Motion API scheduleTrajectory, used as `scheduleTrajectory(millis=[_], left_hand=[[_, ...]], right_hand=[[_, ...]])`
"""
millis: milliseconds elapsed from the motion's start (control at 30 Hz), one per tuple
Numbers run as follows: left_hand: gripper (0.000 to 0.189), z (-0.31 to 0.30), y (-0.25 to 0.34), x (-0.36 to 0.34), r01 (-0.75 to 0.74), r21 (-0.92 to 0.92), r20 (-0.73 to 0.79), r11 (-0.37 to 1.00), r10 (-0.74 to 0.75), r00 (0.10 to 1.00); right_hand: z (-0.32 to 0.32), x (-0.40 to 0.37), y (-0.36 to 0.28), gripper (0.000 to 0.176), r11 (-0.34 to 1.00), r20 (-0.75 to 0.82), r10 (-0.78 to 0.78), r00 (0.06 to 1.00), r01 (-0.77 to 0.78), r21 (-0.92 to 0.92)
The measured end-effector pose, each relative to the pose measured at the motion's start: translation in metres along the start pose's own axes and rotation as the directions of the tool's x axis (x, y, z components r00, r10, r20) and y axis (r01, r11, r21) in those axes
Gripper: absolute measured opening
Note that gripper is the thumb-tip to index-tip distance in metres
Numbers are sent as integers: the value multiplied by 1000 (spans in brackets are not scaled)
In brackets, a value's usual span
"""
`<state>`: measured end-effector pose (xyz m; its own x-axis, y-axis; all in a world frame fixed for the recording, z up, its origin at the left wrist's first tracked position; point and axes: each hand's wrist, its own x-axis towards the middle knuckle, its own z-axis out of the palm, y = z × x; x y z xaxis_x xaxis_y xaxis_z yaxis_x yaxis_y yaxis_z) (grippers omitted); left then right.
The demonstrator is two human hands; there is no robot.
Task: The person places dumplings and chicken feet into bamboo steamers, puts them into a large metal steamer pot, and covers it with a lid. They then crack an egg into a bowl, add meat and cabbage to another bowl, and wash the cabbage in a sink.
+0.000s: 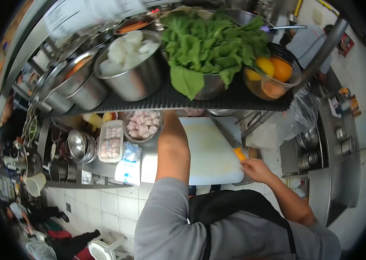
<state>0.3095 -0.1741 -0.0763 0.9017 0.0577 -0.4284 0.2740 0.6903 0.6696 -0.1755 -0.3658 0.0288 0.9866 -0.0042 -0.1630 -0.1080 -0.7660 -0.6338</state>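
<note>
My right hand (pixel 254 169) is closed around the orange handle of a knife (pixel 236 149), whose blade lies over the right part of a white cutting board (pixel 209 160). My left arm reaches forward under the shelf, and the left hand is hidden there. Left of that forearm stands a metal bowl of cubed pale pink meat (pixel 143 125). Beside the bowl is a clear plastic container (pixel 110 141) with more pale pieces. Some pink meat (pixel 194 112) shows partly beneath the shelf edge, behind the board.
Above the counter runs a black-matted shelf (pixel 183 102) with a pot of peeled white pieces (pixel 129 82), leafy greens (pixel 213 47) and a tub of citrus (pixel 272 78). A plastic bag (pixel 289 121) hangs at right. Stacked metal bowls (pixel 81 146) stand left. Other people are in the background.
</note>
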Motion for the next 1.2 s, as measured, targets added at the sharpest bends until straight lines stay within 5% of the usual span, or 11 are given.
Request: scheduleTrajectory(millis=[133, 200, 367, 500, 567, 667, 700, 800, 900, 1000, 1200], left_hand=[[36, -13, 20, -47, 68, 215, 17, 974, -73, 997], [36, -38, 30, -116, 3, 272, 81, 962, -26, 996], [28, -198, 47, -317, -294, 459, 206, 838, 222, 953], [32, -366, 21, -416, -7, 690, -155, 724, 158, 975], [42, -395, 22, -449, 75, 760, -236, 645, 167, 957], [57, -351, 45, -442, -48, 939, -36, 341, 236, 971], [65, -343, 40, -425, -241, 950, 159, 198, 359, 920], [69, -298, 51, -374, -412, 869, 475, -275, 227, 850], [70, -317, 38, -325, -591, 691, 665, -416, 46, 746], [70, -337, 32, -312, -657, 604, 746, -450, 30, 665], [67, -343, 32, -310, -674, 604, 750, -426, 16, 661]], right_hand=[[41, 134, -43, 27, 974, -21, -224, 974, 224, -29], [54, 195, -69, 26, 985, -111, -165, 980, 158, -70], [117, 365, -40, 48, 701, -58, -145, 988, 61, -711], [122, 417, -22, 41, 788, 121, 97, 988, -2, -615], [129, 435, -6, 36, 731, 110, 5, 994, 71, -678], [169, 497, 81, 26, 919, -6, -143, 990, 130, -372], [157, 474, 50, 23, 758, -16, -167, 986, 118, -642], [160, 486, 69, 35, 876, -7, -158, 987, 136, -463], [137, 444, 9, 39, 676, 20, -91, 996, 77, -732], [131, 385, -33, 41, 836, 26, 39, 999, -18, -548], [123, 326, -66, 48, 798, -45, 197, 979, -187, -573]])
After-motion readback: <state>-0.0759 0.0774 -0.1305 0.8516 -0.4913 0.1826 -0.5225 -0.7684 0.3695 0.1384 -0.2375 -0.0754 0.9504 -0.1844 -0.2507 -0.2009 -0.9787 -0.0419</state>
